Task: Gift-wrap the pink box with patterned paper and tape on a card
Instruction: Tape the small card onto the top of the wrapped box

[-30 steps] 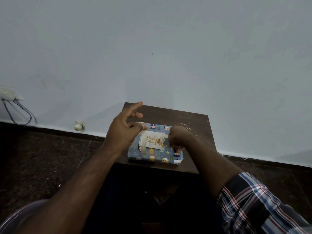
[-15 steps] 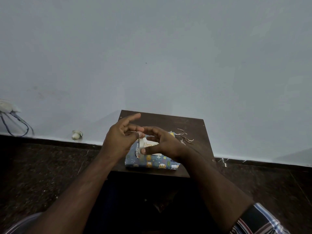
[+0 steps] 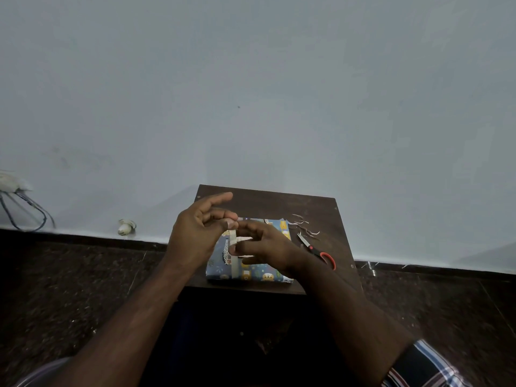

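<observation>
Since we're at the card-taping bit, notes below:

Where things sit: box point(image 3: 251, 270) is fully wrapped in the blue patterned paper and lies flat on the small dark worktop point(image 3: 321, 208), toward the near edge. The card point(image 3: 243, 239) lies on top of it, mostly hidden under our hands.

Left hand point(image 3: 195, 233): thumb and a finger pinched on the top end of a tape strip point(image 3: 234, 261), held just above the far side of the box, the other fingers loose.

Right hand point(image 3: 265, 247): fingers curled over the card, thumb at the strip about halfway down. Whether it's pinching the tape or just pressing it, we can't tell.

Tape: runs down along the card's left edge and over the paper toward the near side.

How we'd do it well: keep the strip taut, half on card and half on paper, and smooth from the middle outward so no bubbles get trapped.

Watch out: the card can skate while we press, so we'd pin it with the right hand first.

Also there: scissors point(image 3: 317, 251) and paper slivers point(image 3: 304, 227) just right of the box, well apart from the tape.
</observation>
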Available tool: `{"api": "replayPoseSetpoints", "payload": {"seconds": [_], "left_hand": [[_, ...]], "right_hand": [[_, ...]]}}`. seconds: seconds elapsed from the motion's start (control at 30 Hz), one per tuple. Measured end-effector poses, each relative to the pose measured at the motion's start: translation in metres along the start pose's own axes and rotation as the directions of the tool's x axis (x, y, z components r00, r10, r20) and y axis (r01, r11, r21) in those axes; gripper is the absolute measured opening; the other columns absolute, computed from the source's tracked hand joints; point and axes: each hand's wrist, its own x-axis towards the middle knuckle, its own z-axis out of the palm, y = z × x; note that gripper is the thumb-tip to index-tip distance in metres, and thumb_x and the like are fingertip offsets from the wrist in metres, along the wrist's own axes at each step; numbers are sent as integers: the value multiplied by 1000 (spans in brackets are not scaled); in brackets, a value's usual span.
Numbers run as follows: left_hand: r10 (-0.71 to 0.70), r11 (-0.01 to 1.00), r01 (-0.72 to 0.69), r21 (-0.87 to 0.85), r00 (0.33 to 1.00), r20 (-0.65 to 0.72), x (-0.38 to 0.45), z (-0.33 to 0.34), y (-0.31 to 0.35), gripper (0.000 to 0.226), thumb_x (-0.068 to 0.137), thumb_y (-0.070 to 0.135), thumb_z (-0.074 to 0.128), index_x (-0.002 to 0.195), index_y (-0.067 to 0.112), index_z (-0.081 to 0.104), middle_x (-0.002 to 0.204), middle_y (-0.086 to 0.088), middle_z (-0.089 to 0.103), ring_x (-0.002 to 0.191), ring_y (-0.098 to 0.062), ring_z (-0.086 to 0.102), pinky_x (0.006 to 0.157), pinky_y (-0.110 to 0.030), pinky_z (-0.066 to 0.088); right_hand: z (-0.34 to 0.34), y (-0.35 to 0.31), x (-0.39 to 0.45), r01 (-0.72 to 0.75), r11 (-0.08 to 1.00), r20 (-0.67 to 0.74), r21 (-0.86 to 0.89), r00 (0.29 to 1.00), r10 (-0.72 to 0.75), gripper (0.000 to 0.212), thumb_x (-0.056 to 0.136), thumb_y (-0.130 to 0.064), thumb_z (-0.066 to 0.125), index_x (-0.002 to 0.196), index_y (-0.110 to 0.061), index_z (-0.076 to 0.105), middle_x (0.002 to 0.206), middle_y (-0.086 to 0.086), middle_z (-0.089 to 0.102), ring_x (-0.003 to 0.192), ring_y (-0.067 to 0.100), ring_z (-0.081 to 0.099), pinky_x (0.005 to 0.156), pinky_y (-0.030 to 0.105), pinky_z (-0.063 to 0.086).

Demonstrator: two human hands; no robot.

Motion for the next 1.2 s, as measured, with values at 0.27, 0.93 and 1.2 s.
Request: {"api": "replayPoseSetpoints", "payload": {"seconds": [0.27, 0.93, 1.2], "left_hand": [[16, 998, -15, 54, 1000, -1, 1, 0, 2, 42, 88, 1, 72, 124, 23, 69, 87, 11, 78, 89, -2, 72, 75, -2, 46], [27, 1000, -28, -13, 999, -32, 1, 1, 4, 41, 88, -3, 71, 117, 26, 70, 89, 5, 78, 80, -15, 76, 77, -15, 56], [43, 993, -49, -106, 998, -55, 5, 2, -5, 40, 93, -7, 64, 112, 27, 72, 95, -10, 72, 79, -28, 76, 80, -39, 63]], "right_hand": [[-1, -9, -3, -107, 993, -9, -47, 994, 107, 42, 89, -23, 73, 128, -30, 62, 100, -10, 70, 112, 19, 66, 100, 51, 51], [-1, -11, 2, -120, 989, -44, -87, 992, 116, 22, 92, -30, 68, 114, -32, 69, 107, 4, 63, 104, 20, 60, 83, 38, 53], [-5, -11, 2, -126, 986, -31, -111, 992, 124, 33, 95, -37, 64, 128, -37, 64, 114, -2, 66, 109, 19, 62, 88, 37, 52]]}}
